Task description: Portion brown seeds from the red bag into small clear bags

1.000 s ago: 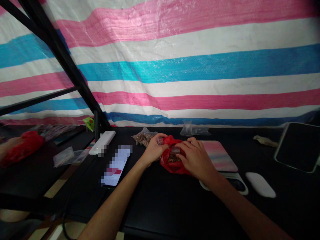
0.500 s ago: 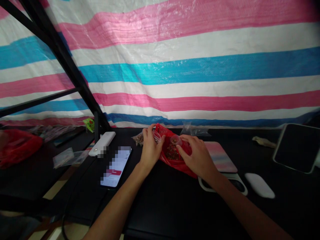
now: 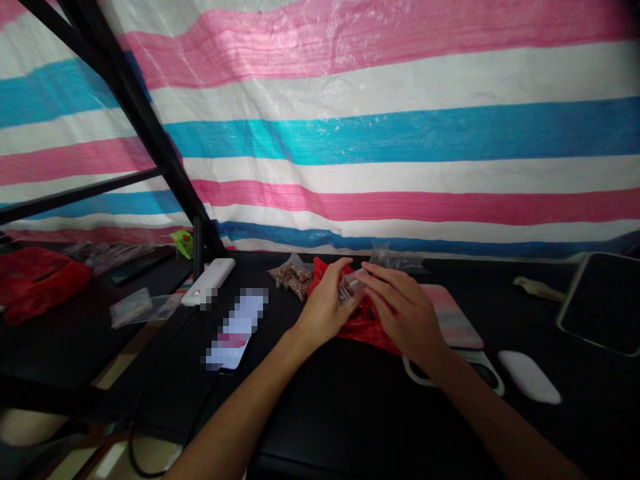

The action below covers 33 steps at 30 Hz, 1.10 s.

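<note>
My left hand (image 3: 325, 308) is closed around a small clear plastic cup (image 3: 351, 285) above the red plastic bag (image 3: 367, 331). From the other side my right hand (image 3: 407, 310) meets it, fingertips closed at the rim. A second clear cup blurs into the first between my fingers, and I cannot tell their edges apart. Small brownish metal-looking pieces lie in the open red bag, mostly covered by my hands. Left of the bag, clear bags (image 3: 295, 275) filled with similar small pieces rest on the black table (image 3: 330, 407).
A phone (image 3: 237, 330) and a white power strip (image 3: 209, 281) lie on the left. Right of my hands are a pink-patterned case (image 3: 453, 317), a white mouse-shaped object (image 3: 529, 377) and a dark-faced tablet (image 3: 607, 303). Empty clear bags (image 3: 397, 260) lie behind. A black metal post (image 3: 150, 133) slants upward.
My hands have come together over the red bag, bringing the two separate clear cups to meet. My left hand has moved right, uncovering the filled clear bags. The view has shifted slightly.
</note>
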### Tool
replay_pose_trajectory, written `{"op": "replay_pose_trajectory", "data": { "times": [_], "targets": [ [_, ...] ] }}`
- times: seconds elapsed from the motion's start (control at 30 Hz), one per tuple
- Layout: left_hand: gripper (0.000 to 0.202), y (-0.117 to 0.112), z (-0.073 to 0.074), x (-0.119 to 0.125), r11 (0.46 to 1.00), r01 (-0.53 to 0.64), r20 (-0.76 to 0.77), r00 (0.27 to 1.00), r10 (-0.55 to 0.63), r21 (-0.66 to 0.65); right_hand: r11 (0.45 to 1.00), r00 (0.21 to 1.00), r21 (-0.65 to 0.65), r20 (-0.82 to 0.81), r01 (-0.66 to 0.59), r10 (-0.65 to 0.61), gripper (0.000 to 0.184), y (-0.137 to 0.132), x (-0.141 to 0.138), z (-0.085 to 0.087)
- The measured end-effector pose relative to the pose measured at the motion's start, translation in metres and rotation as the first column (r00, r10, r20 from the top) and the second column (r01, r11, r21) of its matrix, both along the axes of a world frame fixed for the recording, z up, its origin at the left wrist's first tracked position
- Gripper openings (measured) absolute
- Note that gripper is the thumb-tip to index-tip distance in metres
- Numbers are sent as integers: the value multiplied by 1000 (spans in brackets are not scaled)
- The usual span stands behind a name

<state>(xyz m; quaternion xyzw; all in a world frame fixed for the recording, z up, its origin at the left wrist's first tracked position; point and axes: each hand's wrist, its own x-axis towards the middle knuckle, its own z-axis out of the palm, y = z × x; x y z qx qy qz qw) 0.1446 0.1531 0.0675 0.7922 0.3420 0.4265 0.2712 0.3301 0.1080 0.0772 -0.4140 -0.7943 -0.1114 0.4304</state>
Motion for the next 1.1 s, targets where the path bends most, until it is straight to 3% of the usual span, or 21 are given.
{"op": "replay_pose_trajectory", "data": {
  "times": [0.17, 0.3, 0.43, 0.53, 0.63, 0.8, 0.97, 1.1],
  "targets": [
    [65, 0, -5, 5, 998, 11, 65, 998, -7, -69, 1000, 1000, 21, 11, 10, -10, 41, -1, 1, 0],
    [62, 0, -3, 5, 996, -61, 115, 991, 68, -63, 990, 988, 26, -69, 139, -137, 37, -3, -1, 4],
    [64, 1, 0, 1, 982, -187, 139, 973, 184, 8, 968, 968, -82, -58, 238, -243, 34, -1, -2, 3],
    [69, 3, -2, -3, 967, -213, 115, 973, 198, 138, 955, 978, -219, 97, 202, -185, 31, 0, -4, -3],
    [77, 4, -5, -5, 953, -182, 39, 983, 178, 241, 942, 983, -302, 152, 148, -106, 37, 1, -5, -8],
    [86, 10, -3, -12, 972, -16, -198, 978, 64, 233, 954, 990, -272, 86, 127, -108, 38, 0, -5, -2],
    [86, 20, 2, -23, 978, -16, -412, 905, 104, 210, 934, 985, -345, 169, 93, -35, 30, 1, -3, -5],
    [90, 21, -2, -25, 978, -18, -554, 822, 132, 207, 918, 973, -371, 222, 139, -58, 31, 5, 0, -14]
  ]
}}
